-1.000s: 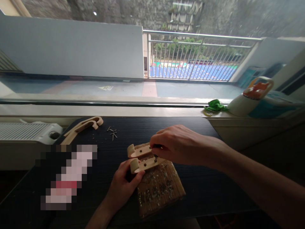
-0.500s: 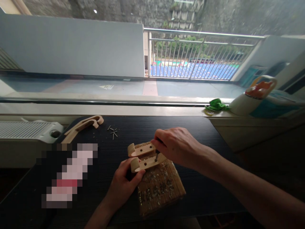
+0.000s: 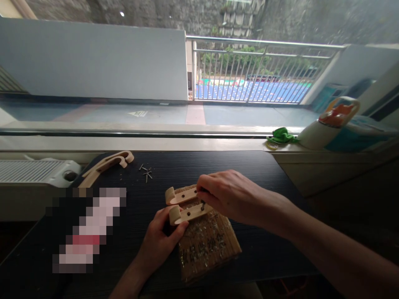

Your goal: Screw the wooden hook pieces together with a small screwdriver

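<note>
My left hand (image 3: 162,234) grips the curled end of the nearer pale wooden hook piece (image 3: 187,214), thumb in front and fingers behind. That piece lies across a tape-wrapped cardboard block (image 3: 212,249) with dark handwriting on it. Just beyond it, a second wooden hook piece (image 3: 179,196) rests alongside, with holes in its face. My right hand (image 3: 222,191) is closed around a screwdriver (image 3: 203,204). Only its thin dark shaft shows, standing in a hole of the nearer piece; the handle is hidden in my fist.
Several loose screws (image 3: 146,172) lie on the dark table (image 3: 162,162). Two more curved wooden pieces (image 3: 109,162) are at the far left, near a blurred-out patch (image 3: 90,228). On the sill (image 3: 187,144) sit a green cloth (image 3: 282,136) and a white jug (image 3: 314,132). A radiator (image 3: 37,172) stands left.
My right hand has rolled slightly at the wrist and sits a little lower around the screwdriver. My left hand keeps its grip. The whole view has shifted slightly.
</note>
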The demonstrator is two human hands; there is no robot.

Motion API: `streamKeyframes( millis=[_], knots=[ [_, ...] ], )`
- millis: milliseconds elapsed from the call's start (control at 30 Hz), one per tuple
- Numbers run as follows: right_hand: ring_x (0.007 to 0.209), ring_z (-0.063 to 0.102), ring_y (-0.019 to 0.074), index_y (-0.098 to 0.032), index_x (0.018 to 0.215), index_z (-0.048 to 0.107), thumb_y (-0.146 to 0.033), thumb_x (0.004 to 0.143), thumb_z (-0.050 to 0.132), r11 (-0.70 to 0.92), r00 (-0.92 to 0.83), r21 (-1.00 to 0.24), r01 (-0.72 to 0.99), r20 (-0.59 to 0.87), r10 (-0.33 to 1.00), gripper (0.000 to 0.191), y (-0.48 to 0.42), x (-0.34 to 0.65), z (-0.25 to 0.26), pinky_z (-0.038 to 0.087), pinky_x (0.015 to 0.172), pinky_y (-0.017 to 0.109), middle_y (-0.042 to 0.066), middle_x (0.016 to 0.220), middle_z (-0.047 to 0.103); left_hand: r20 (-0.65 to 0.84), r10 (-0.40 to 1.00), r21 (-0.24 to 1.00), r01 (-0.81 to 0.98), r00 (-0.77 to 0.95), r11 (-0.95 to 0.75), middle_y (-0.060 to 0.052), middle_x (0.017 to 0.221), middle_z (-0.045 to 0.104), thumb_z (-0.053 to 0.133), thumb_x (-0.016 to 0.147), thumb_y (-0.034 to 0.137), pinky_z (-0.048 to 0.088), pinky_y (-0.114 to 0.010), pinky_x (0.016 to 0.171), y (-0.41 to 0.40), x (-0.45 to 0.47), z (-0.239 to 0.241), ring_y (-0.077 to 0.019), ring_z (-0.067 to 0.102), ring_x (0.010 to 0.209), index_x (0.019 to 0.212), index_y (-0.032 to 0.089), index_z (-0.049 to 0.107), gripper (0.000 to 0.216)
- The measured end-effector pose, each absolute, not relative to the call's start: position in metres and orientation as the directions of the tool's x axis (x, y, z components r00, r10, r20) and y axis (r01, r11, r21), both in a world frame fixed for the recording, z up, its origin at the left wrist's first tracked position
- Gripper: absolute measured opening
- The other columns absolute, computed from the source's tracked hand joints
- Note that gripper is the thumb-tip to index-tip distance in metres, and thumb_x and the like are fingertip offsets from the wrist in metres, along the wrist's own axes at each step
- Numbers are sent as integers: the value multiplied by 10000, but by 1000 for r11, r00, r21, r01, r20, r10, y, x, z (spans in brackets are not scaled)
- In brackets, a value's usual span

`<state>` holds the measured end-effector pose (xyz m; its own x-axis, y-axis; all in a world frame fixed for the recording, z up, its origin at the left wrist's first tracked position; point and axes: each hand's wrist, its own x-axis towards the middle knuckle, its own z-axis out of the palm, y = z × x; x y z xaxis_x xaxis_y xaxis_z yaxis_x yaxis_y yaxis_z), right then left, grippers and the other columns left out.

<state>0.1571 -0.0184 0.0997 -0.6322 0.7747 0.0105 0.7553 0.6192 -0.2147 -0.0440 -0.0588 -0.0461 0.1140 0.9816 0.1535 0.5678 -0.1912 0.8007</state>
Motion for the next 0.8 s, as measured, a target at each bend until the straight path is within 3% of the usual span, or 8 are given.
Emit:
streamKeyframes(
  millis=[200, 567, 700, 800],
  knots=[
    [542, 471, 91, -170, 844, 577, -342, 892, 386, 493, -501, -196, 847, 10, 865, 261, -17, 155, 97, 215, 504, 253, 16, 657, 605, 155, 981, 795, 574, 118, -195, -39, 967, 650, 585, 737, 387, 486, -308, 831, -60, -43, -44, -191, 607, 907, 954, 203, 577, 284],
    [515, 379, 72, -161, 675, 547, -294, 895, 382, 779, -775, -113, 616, 85, 626, 306, -13, 150, 100, 179, 504, 259, -4, 615, 564, 174, 978, 792, 574, 113, -207, -38, 971, 661, 591, 740, 386, 486, -310, 838, -60, -44, -45, -206, 615, 927, 968, 203, 594, 292],
    [466, 382, 76, -171, 716, 558, -260, 888, 371, 698, -685, -81, 712, 138, 715, 269, -9, 140, 83, 148, 485, 268, -2, 580, 576, 184, 977, 793, 571, 110, -213, -46, 982, 660, 595, 736, 381, 481, -317, 854, -60, -44, -46, -210, 608, 947, 966, 201, 597, 292],
    [439, 422, 82, -170, 711, 561, -313, 902, 341, 509, -488, -79, 857, 191, 852, 324, -7, 135, 76, 146, 473, 266, 7, 542, 575, 173, 979, 793, 574, 104, -202, -51, 978, 657, 587, 737, 373, 485, -326, 847, -60, -43, -45, -210, 606, 939, 959, 201, 598, 281]
  ],
)
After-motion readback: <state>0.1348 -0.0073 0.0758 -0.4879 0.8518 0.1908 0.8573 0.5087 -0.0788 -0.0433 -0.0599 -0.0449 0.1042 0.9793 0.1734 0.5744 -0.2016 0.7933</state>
